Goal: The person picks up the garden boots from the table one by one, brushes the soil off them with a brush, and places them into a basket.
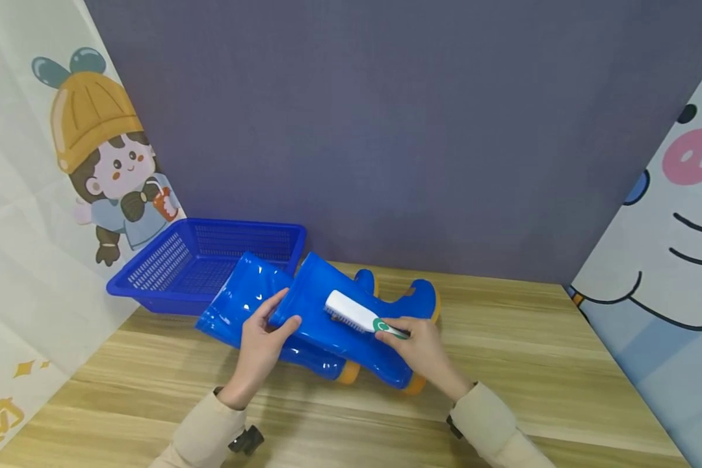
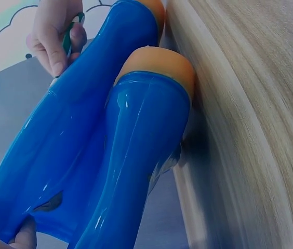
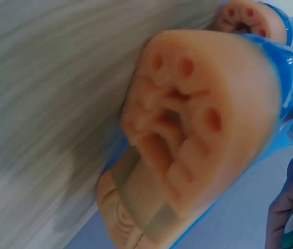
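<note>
My left hand (image 1: 260, 348) holds the top edge of a shiny blue rubber boot (image 1: 316, 312), with the thumb along the shaft's outer side. A white scrub brush (image 1: 351, 309) with a green-marked handle is gripped in my right hand (image 1: 421, 344). Its bristles face the boot's shaft, right at the surface. The boot lies on its side, and its orange sole (image 3: 188, 119) fills much of the right wrist view. Partly behind it lies a second blue boot (image 1: 240, 305), its orange heel (image 1: 349, 372) showing below. A dark smudge (image 2: 50, 201) shows near the held boot's opening.
A blue plastic basket (image 1: 152, 300) with slatted sides stands at the back left, close to the boots' tops. Beneath everything is a wood-grain table (image 1: 520, 364). A grey panel (image 1: 386, 130) rises behind, with cartoon-printed sheets (image 1: 29, 195) at both sides.
</note>
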A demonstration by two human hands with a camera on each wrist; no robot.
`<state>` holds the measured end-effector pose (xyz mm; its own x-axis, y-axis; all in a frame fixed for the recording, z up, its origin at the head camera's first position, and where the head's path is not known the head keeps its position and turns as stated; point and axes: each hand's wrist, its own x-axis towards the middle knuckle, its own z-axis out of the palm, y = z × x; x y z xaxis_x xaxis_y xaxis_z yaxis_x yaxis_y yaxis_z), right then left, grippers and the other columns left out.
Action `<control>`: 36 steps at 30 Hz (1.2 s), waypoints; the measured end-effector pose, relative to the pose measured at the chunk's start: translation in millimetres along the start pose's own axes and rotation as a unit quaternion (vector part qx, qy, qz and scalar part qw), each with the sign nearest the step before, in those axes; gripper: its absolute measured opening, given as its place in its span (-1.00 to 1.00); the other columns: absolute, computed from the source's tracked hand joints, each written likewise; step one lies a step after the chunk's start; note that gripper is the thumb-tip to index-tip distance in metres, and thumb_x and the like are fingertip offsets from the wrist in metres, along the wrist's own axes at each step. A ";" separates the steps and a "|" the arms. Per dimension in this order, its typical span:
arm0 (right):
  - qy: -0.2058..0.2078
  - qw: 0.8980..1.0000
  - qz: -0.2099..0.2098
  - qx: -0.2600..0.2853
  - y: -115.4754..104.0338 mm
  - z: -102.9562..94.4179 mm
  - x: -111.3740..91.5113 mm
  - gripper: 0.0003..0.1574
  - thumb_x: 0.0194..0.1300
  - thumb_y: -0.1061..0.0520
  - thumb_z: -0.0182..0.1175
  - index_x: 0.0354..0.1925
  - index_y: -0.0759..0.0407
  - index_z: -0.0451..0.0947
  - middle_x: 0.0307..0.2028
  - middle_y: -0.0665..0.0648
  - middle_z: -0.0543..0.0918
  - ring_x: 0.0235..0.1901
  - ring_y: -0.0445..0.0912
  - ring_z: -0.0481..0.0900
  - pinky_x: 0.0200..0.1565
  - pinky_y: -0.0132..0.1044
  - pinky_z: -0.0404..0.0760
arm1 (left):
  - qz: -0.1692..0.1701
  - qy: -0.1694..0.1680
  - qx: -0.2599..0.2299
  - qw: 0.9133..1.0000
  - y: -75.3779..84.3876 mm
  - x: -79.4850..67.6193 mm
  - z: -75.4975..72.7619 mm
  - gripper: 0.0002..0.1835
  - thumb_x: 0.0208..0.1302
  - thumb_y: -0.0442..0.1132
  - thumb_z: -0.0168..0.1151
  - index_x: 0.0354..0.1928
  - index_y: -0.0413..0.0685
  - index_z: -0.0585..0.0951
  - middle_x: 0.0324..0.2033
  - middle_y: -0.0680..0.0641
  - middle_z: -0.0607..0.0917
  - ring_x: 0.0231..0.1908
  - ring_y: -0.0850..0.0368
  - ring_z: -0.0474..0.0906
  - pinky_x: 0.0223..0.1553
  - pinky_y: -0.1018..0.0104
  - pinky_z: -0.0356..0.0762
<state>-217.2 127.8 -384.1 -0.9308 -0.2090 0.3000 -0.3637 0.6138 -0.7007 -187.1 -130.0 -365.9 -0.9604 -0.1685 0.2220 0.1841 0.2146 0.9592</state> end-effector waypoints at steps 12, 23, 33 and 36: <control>-0.010 1.000 0.001 -0.022 13.0 -8.8 -6.6 -0.64 0.06 0.02 0.33 -0.15 0.13 0.67 -0.34 0.04 0.69 -0.48 -0.28 0.53 -0.47 -0.49 0.51 | -0.010 -0.014 0.009 1.000 1.0 -1.2 -2.4 -0.43 0.18 -0.22 0.24 0.26 0.07 0.35 0.29 -0.05 0.32 0.21 0.09 0.30 0.05 0.40 0.42; -0.007 0.999 0.002 -0.044 17.8 -18.2 -11.3 -0.62 0.05 -0.01 0.33 -0.17 0.15 0.67 -0.31 0.08 0.69 -0.51 -0.25 0.48 -0.52 -0.48 0.47 | -0.012 -0.012 0.008 1.000 1.2 -1.3 -3.4 -0.42 0.18 -0.20 0.24 0.27 0.05 0.35 0.29 -0.03 0.31 0.24 0.11 0.25 -0.03 0.57 0.37; -0.022 0.998 0.055 0.000 17.9 -28.8 -11.4 -0.59 0.04 -0.02 0.34 -0.14 0.14 0.66 -0.24 0.13 0.69 -0.46 -0.20 0.49 -0.52 -0.45 0.48 | -0.007 -0.012 -0.002 1.000 -0.2 -1.7 -3.0 -0.42 0.17 -0.19 0.26 0.26 0.07 0.36 0.29 -0.03 0.32 0.21 0.11 0.29 -0.10 0.64 0.38; -0.012 0.998 0.065 0.009 17.1 -32.4 -10.4 -0.59 0.04 -0.01 0.34 -0.14 0.16 0.66 -0.26 0.14 0.68 -0.51 -0.19 0.45 -0.58 -0.45 0.42 | -0.005 -0.012 -0.002 1.000 -0.6 -1.5 -2.8 -0.42 0.17 -0.18 0.25 0.26 0.08 0.36 0.29 -0.03 0.32 0.21 0.10 0.30 -0.09 0.64 0.38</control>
<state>-212.5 165.1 -378.2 -0.9709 -0.1464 0.1898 -0.2395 0.6238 -0.7440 -185.2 -132.6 -366.2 -0.9670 -0.1476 0.2075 0.1744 0.2096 0.9621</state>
